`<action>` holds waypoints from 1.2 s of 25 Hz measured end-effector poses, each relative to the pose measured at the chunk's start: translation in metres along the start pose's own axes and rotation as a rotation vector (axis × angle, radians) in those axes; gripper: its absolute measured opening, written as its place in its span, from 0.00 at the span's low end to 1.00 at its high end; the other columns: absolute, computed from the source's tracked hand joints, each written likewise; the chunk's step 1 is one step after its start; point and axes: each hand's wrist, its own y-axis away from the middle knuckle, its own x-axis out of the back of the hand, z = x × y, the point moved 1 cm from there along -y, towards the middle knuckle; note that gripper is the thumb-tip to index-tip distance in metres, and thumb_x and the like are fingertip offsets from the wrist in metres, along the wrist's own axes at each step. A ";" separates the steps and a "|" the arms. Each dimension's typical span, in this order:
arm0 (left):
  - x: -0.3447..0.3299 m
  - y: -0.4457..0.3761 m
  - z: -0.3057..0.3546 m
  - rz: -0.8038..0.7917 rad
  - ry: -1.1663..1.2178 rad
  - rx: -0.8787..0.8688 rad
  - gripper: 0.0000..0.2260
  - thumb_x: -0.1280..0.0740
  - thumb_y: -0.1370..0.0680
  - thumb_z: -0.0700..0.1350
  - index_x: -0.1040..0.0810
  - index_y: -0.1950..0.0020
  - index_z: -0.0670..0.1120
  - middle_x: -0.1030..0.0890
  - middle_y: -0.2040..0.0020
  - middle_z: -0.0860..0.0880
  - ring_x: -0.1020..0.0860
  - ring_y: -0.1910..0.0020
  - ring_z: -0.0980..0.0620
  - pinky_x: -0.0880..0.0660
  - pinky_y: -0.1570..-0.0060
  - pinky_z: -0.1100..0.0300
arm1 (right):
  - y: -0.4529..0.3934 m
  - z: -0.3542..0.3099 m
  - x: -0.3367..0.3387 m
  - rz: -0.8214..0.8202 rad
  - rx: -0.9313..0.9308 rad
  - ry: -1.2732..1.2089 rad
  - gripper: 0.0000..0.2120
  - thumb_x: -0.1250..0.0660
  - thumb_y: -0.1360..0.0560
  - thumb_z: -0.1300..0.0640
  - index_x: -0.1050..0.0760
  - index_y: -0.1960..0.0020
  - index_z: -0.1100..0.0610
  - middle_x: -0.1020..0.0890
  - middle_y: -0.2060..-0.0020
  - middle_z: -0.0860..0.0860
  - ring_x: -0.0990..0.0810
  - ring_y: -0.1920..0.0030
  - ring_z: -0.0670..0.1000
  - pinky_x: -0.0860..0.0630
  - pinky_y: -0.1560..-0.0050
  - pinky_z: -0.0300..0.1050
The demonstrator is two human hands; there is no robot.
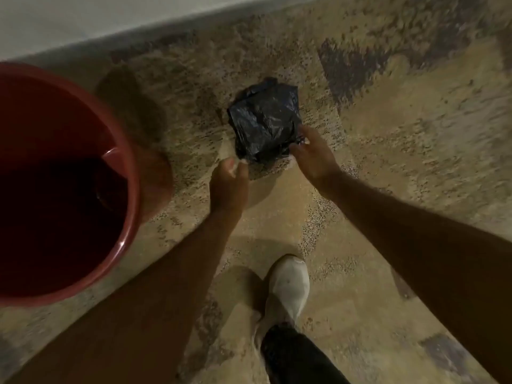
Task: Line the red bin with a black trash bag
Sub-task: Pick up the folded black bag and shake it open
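A folded black trash bag (pixel 265 120) lies crumpled on the speckled floor in the middle of the view. My right hand (pixel 312 153) pinches the bag's near right corner. My left hand (pixel 229 184) has its fingers curled at the bag's near left corner; whether it grips the plastic is unclear. The round red bin (pixel 122 151) stands upright at the left with its mouth open and its inside dark, well apart from the bag.
A pale wall (pixel 83 20) runs along the far side behind the bin and bag. My foot in a white shoe (pixel 288 286) stands on the floor just below the hands.
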 end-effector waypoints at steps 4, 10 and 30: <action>-0.026 -0.046 0.011 -0.037 0.264 0.151 0.15 0.35 0.16 0.52 0.22 0.36 0.43 0.17 0.41 0.43 0.19 0.39 0.41 0.21 0.39 0.49 | -0.035 0.012 -0.001 -0.069 -0.053 -0.110 0.28 0.43 0.18 0.70 0.34 0.20 0.57 0.23 0.30 0.54 0.24 0.32 0.50 0.25 0.39 0.38; -0.042 -0.067 0.021 -0.185 0.499 0.291 0.10 0.34 0.16 0.42 0.23 0.36 0.43 0.17 0.44 0.44 0.16 0.57 0.48 0.21 0.50 0.56 | -0.051 0.024 0.002 -0.105 -0.029 -0.112 0.27 0.46 0.19 0.72 0.31 0.23 0.57 0.21 0.31 0.56 0.22 0.32 0.51 0.23 0.40 0.39; 0.122 0.222 0.149 -0.096 0.178 -0.246 0.05 0.33 0.21 0.39 0.17 0.50 0.40 0.14 0.54 0.41 0.14 0.55 0.43 0.17 0.58 0.48 | 0.246 -0.206 0.008 0.165 0.055 -0.358 0.10 0.31 0.18 0.59 0.17 0.39 0.59 0.12 0.49 0.54 0.12 0.48 0.54 0.15 0.46 0.50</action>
